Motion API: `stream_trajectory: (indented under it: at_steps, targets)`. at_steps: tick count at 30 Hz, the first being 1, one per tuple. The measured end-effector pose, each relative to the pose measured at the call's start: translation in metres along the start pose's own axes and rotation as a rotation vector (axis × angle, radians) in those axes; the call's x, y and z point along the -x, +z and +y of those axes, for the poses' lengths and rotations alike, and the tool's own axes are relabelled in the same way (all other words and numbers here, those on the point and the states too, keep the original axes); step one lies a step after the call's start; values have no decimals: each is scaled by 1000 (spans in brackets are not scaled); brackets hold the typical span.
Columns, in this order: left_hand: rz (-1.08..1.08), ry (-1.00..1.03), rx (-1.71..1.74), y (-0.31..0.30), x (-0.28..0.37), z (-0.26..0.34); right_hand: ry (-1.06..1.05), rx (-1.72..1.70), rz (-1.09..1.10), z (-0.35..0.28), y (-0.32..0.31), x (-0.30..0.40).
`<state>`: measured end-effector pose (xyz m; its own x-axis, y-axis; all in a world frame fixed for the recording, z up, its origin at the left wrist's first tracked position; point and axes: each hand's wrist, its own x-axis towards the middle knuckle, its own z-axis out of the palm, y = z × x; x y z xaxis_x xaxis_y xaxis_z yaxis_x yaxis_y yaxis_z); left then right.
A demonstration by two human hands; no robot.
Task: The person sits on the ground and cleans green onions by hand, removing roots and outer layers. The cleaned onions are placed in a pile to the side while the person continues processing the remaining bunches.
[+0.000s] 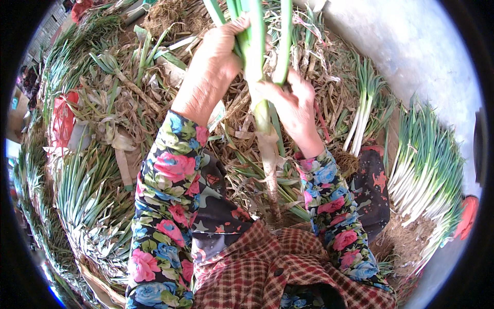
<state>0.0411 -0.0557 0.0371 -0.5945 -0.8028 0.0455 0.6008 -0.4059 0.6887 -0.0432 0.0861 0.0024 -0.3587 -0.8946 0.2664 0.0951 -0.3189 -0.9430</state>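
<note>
A large green onion (266, 143) with thick green leaves hangs upright in front of me, its brown root end pointing down towards my lap. My left hand (224, 54) is closed around the green leaves near the top. Lower down, my right hand (291, 102) grips the stalk where the leaves part, with the thumb and fingers on its outer layer. Loose, dry outer skin clings around the pale lower stalk. Under both hands lies a heap of dry leaves and peelings (239, 127).
Trimmed green onions with white stalks (362, 116) lie at the right, beside a larger pile (420, 166). Bunches of untrimmed green onions (85, 193) fill the left side. A red bag (63, 119) is at the left, and a pale floor (417, 50) shows at the upper right.
</note>
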Motion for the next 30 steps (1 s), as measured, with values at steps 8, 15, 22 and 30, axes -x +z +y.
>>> stream_trajectory:
  at_steps: [8, 15, 22, 30]
  targets:
    - [141, 232, -37, -83, -50, 65, 522, 486, -226, 57, -90, 200]
    - [-65, 27, 306, -113, -62, 99, 648, 1001, -338, 28, -125, 237]
    - [-430, -178, 587, -71, -48, 81, 155, 260, -169, -4, -19, 76]
    - [-114, 233, -172, -20, -12, 45, -340, 648, 44, 22, 27, 9]
